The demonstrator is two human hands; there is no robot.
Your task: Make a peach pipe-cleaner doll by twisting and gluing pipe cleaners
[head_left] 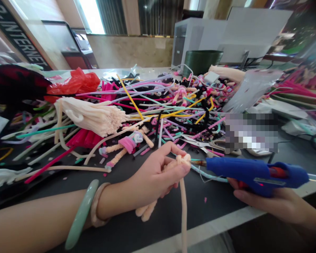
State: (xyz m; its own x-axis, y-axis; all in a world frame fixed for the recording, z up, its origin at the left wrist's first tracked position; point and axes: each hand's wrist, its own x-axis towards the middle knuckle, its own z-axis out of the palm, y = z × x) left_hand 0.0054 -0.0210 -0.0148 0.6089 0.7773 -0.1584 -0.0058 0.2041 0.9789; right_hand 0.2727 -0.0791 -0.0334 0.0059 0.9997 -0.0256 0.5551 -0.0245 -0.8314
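My left hand [158, 172] pinches a peach pipe-cleaner figure [183, 160] between thumb and fingers. One long stem [183, 214] hangs down from it, and two thick twisted ends [147, 211] show below my palm. In my right hand [276, 203] is a blue hot glue gun [252, 172], fingers wrapped round its handle. The gun's metal nozzle points left and meets, or nearly meets, the coiled top of the figure. Behind my left hand lies a doll with pink and lilac clothing [127, 144]. Scissors [202, 143] rest just beyond the nozzle.
A bundle of cream pipe cleaners [89, 116] lies at left, near a red plastic bag [76, 82]. Many coloured stems [152, 95] cover the table's middle. At the back stand a dark green bin [202, 61] and a monitor [252, 31]. A clear plastic bag [252, 88] lies at right.
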